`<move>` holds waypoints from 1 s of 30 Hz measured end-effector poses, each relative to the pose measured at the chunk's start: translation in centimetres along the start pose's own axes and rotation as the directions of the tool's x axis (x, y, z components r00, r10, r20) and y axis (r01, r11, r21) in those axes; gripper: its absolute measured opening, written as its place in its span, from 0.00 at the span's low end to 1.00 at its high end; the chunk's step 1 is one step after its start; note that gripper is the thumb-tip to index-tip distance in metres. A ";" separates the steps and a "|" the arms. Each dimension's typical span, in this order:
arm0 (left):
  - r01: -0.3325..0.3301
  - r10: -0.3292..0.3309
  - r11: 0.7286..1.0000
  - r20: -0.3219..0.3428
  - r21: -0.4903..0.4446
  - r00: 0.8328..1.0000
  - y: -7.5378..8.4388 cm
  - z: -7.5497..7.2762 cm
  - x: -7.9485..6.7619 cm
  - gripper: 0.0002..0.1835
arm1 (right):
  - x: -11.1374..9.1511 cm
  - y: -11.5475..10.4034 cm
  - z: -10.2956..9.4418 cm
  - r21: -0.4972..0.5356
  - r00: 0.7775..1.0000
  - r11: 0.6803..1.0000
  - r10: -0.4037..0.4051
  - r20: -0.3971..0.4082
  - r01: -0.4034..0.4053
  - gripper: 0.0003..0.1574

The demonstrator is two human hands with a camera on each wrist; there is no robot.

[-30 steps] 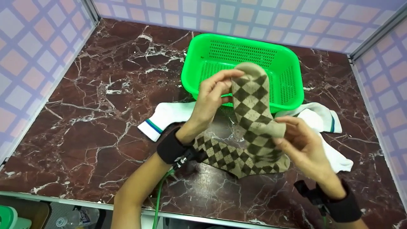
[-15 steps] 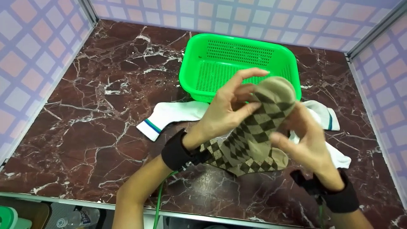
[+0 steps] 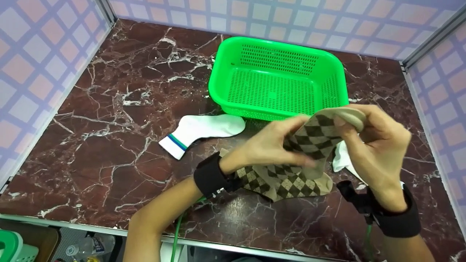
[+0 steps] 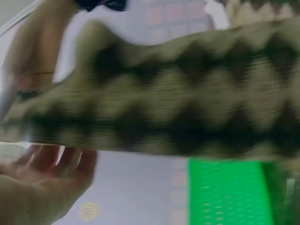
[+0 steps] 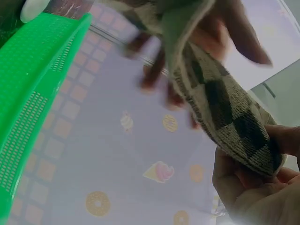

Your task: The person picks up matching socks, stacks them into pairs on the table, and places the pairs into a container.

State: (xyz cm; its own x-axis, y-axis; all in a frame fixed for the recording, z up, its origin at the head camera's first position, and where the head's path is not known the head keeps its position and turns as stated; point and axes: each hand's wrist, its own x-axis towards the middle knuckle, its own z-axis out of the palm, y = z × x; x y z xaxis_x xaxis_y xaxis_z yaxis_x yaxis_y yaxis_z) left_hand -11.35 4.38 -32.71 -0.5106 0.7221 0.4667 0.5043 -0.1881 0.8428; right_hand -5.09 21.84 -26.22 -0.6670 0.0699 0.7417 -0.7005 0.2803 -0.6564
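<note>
A tan-and-brown argyle sock [image 3: 316, 133] is held up in front of the basket. My right hand [image 3: 378, 145] pinches its beige toe end between thumb and fingers, also seen in the right wrist view, where the right hand [image 5: 262, 187] grips the sock's tip. My left hand [image 3: 265, 145] is around the sock's middle with thumb and fingers spread apart; its fingers look blurred and loose in the right wrist view. The raised sock [image 4: 187, 93] spans the left wrist view. Below the hands, a matching argyle sock [image 3: 296, 187] lies flat on the table, partly covered.
A green perforated basket [image 3: 278, 114] stands behind the hands. Left of it lies a white sock [image 3: 205, 127] with blue and green stripes. Another white sock [image 3: 342, 156] shows partly behind my right hand. Patterned partitions [image 3: 298, 22] border the marbled table [image 3: 102, 145].
The raised sock has shifted right and lower, its toe end now toward the right. My right hand has moved up to its toe; the left hand has moved rightward and loosened.
</note>
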 end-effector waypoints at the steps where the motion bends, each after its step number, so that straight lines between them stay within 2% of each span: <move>1: 0.026 -0.027 1.000 0.049 0.015 0.998 -0.5 0.1 -0.2 0.36 | 0.0 0.0 -0.1 0.016 1.000 1.000 -0.010 -0.019 0.010 0.05; 4: 0.127 -0.139 0.988 0.149 0.084 0.979 -1.6 0.3 -1.2 0.31 | 0.2 0.2 -0.7 0.060 0.996 0.998 -0.032 -0.080 0.037 0.05; 6: 0.184 -0.205 0.975 0.181 0.126 0.962 -2.1 0.2 -1.9 0.26 | 0.3 0.4 -1.3 0.062 0.990 0.997 -0.043 -0.134 0.051 0.06; 8: 0.242 -0.273 0.956 0.195 0.169 0.942 -2.5 0.0 -2.6 0.23 | 0.4 0.6 -1.9 0.119 0.980 0.991 -0.038 -0.193 0.062 0.09; 10: 0.291 -0.326 0.936 0.180 0.197 0.928 -2.7 -0.6 -3.4 0.22 | 0.5 0.7 -2.7 0.191 0.967 0.979 -0.014 -0.253 0.064 0.12; 12: 0.331 -0.358 0.926 0.145 0.182 0.922 -2.8 -1.3 -4.3 0.21 | 0.4 0.7 -3.4 0.254 0.954 0.966 0.024 -0.298 0.055 0.15; 14: 0.372 -0.384 0.921 0.104 0.119 0.917 -2.8 -2.2 -5.2 0.20 | 0.3 0.7 -4.1 0.314 0.945 0.949 0.070 -0.321 0.037 0.15; 18: 0.410 -0.410 0.911 0.003 -0.053 0.912 -2.3 -4.4 -7.1 0.18 | -0.7 0.8 -5.1 0.319 0.944 0.947 0.121 -0.307 -0.018 0.13; 20: 0.393 -0.397 0.917 -0.072 -0.073 0.915 -1.8 -5.4 -7.9 0.17 | -1.4 1.0 -5.5 0.286 0.952 0.957 0.137 -0.273 -0.056 0.12; 22: 0.373 -0.376 0.927 -0.159 -0.049 0.913 -1.2 -6.3 -8.4 0.17 | -2.4 1.4 -6.0 0.233 0.963 0.967 0.159 -0.219 -0.107 0.13; 24: 0.369 -0.363 0.929 -0.245 -0.026 0.899 -0.7 -6.8 -8.8 0.19 | -3.5 2.1 -6.7 0.151 0.969 0.974 0.194 -0.154 -0.171 0.12; 26: 0.374 -0.375 0.925 -0.300 -0.063 0.877 -0.2 -7.1 -9.1 0.22 | -4.7 3.0 -7.4 0.007 0.971 0.975 0.223 -0.084 -0.223 0.11; 28: 0.386 -0.386 0.920 -0.348 -0.073 0.854 0.1 -7.2 -9.5 0.23 | -6.0 4.0 -8.0 -0.134 0.964 0.955 0.265 -0.017 -0.265 0.10; 30: 0.399 -0.395 0.914 -0.377 -0.073 0.838 0.3 -7.1 -9.8 0.24 | -7.3 4.7 -8.2 -0.251 0.943 0.917 0.329 0.039 -0.310 0.10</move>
State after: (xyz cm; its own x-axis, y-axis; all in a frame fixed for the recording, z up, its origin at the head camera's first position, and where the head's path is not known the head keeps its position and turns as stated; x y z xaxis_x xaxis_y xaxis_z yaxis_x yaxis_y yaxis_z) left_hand -11.11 -7.53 -35.14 -0.8894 0.4286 0.1588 0.2069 0.0678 0.9760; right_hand -1.40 30.44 -33.61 -0.8698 0.1209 0.4784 -0.3722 0.4758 -0.7969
